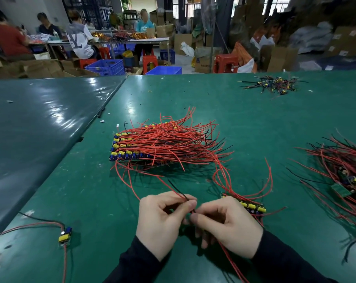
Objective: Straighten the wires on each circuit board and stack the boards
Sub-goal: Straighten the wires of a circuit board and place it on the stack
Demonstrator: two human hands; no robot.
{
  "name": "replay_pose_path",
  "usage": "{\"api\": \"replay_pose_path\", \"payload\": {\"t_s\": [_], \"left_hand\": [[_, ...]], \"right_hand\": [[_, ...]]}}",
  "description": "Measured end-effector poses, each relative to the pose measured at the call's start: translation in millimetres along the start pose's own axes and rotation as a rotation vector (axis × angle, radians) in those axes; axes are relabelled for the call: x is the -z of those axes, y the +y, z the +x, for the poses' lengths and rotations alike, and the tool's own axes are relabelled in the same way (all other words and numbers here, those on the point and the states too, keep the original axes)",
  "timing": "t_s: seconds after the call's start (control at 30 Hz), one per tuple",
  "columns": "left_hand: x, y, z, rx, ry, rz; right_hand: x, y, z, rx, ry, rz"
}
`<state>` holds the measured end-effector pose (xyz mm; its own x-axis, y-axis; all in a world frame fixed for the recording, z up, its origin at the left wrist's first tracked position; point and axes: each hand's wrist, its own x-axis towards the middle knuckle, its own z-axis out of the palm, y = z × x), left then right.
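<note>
My left hand [162, 219] pinches a black and a red wire [178, 190] between thumb and forefinger near the table's front. My right hand [226, 223] grips the same wires beside it, and a circuit board [252, 207] with yellow and blue parts shows behind its knuckles, long red wires arching up from it. A stack of boards [128, 149] lies in the middle of the green table, its red and black wires sweeping to the right. A heap of boards with tangled wires [344, 176] lies at the right edge.
A single small board [65, 235] with red and black leads lies front left. A small pile of wire pieces and parts [273, 84] sits far right. A seam [103, 111] divides the green table from a darker sheet on the left. People work at a far table.
</note>
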<state>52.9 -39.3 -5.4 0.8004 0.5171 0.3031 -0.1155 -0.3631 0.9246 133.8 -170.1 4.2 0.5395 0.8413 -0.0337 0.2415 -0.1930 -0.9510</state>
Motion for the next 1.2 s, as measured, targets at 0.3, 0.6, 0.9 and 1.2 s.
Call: {"api": "replay_pose_path", "payload": {"t_s": [0.3,0.6,0.9,1.2], "left_hand": [[5.9,-0.6,6.6,0.109,-0.058,-0.302],[4.5,2.1,3.2,0.067,-0.027,-0.153],[10.3,13.3,4.9,0.223,-0.166,-0.5],[7.6,11.9,3.1,0.138,-0.118,-0.414]], "right_hand": [[-0.5,-5.2,-0.7,-0.028,-0.047,0.197],[-5.4,-3.1,-1.5,0.032,0.021,0.152],[-2.9,-8.8,-1.0,-0.057,-0.284,0.494],[-0.9,-8.9,1.1,-0.059,-0.256,0.357]]}}
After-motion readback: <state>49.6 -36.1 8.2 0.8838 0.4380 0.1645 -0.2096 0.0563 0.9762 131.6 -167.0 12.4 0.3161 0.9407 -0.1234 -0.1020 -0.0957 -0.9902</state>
